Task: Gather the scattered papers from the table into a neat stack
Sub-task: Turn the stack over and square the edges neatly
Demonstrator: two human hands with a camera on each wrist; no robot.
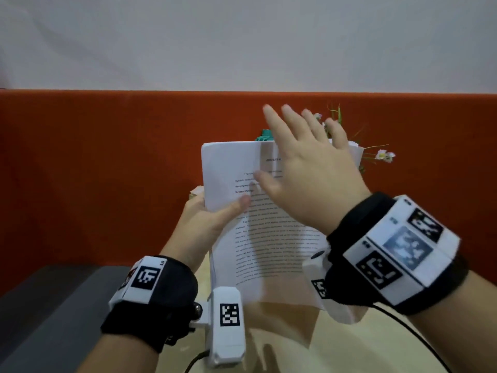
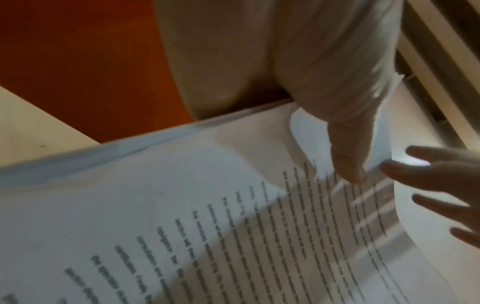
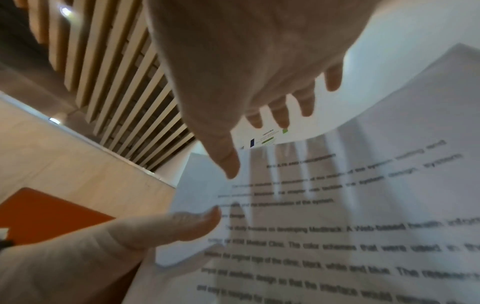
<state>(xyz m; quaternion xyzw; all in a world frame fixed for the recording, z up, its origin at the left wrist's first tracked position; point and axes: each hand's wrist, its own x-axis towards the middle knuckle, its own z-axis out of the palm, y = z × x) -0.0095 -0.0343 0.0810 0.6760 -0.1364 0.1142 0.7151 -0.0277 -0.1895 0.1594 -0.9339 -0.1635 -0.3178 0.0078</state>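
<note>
A stack of white printed papers (image 1: 265, 238) stands tilted, held above the table. My left hand (image 1: 212, 215) grips its left edge, thumb across the front page and fingers behind. In the left wrist view that thumb (image 2: 345, 156) presses on the text page (image 2: 233, 236). My right hand (image 1: 301, 168) hovers flat in front of the upper half of the stack with fingers spread and straight, holding nothing. In the right wrist view its fingers (image 3: 280, 115) point over the top edge of the papers (image 3: 337, 216), and the left thumb (image 3: 176, 226) lies on the page.
A light wooden table (image 1: 285, 340) lies below the papers. An orange partition (image 1: 107, 170) runs behind it. A small plant with white flowers (image 1: 382, 154) and a green object (image 1: 265, 134) sit behind the stack. A dark grey surface (image 1: 48, 305) is at the left.
</note>
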